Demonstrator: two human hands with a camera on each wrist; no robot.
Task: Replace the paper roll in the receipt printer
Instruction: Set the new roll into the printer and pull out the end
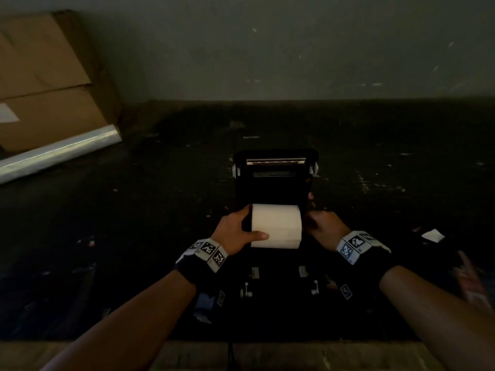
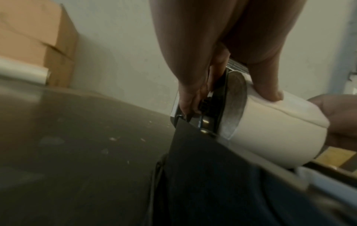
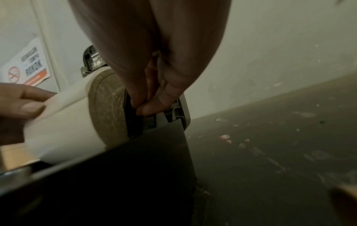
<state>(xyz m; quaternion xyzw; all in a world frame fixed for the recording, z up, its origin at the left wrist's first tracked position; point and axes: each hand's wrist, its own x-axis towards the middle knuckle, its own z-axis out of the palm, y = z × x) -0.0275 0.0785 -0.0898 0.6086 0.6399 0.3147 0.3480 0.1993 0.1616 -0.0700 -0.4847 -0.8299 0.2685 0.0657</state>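
Receipt printer [image 1: 276, 180] sits mid-desk [image 1: 134, 223], lid swung open and standing up at 12 o'clock, cutter bar showing along its top edge. White paper roll [image 1: 276, 226] lies on its side at the mouth of the printer's paper bay, axis running 9 to 3 o'clock; can't tell if it's seated or just above the well. Left hand [image 1: 235, 231] holds the roll's 9 o'clock end: thumb lies across the near face of the roll, fingers go down between the roll's end and the printer's side wall. Left wrist view confirms thumb pressing on the paper, with a loose outer wrap lifting under it. Right hand [image 1: 321, 226] is at the roll's 3 o'clock end; the right wrist view shows its fingers [image 3: 154, 105] curled, tips pinched together down in the gap between the roll's end face and the printer's grey hinge bracket. Can't tell whether they grip the roll or the printer part. Cardboard box [image 1: 51, 76] at 10 o'clock against the wall, clear film roll [image 1: 59, 151] lying along its base. White paper scrap [image 1: 432, 235] on the desk at 3 o'clock, well apart from the printer.
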